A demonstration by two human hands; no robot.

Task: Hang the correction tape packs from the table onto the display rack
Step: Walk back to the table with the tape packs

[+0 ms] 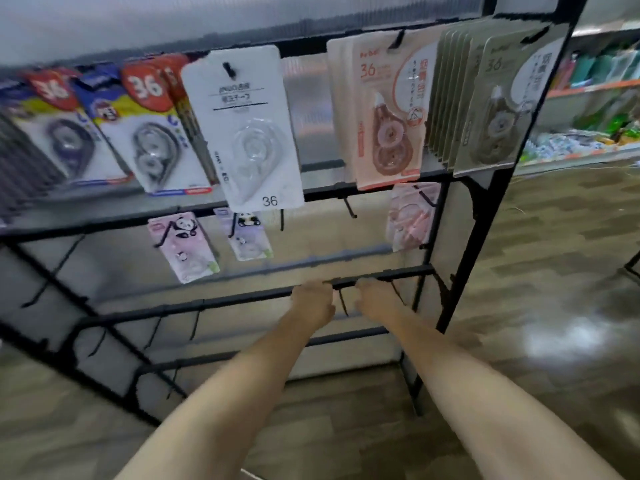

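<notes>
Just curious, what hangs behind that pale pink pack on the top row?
Behind the pink pack, edges of more pink cards show at its left, on the same hook. How many, and their fronts, are covered.

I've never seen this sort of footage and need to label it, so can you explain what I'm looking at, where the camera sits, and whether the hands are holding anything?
There is one picture, taken by a wide-angle camera worn on a person's head, looking forward and down along both bare arms. No machine is involved.

In front stands a black metal display rack with hooks. Correction tape packs hang along the top row: a white pack, a pink pack and a stack of grey-green packs. Small panda packs hang below.

The left hand and right hand reach to a lower bar, either side of an empty hook. The fingers are hidden behind the hands and the picture is blurred, so what they grip, if anything, is unclear. No table shows.
</notes>
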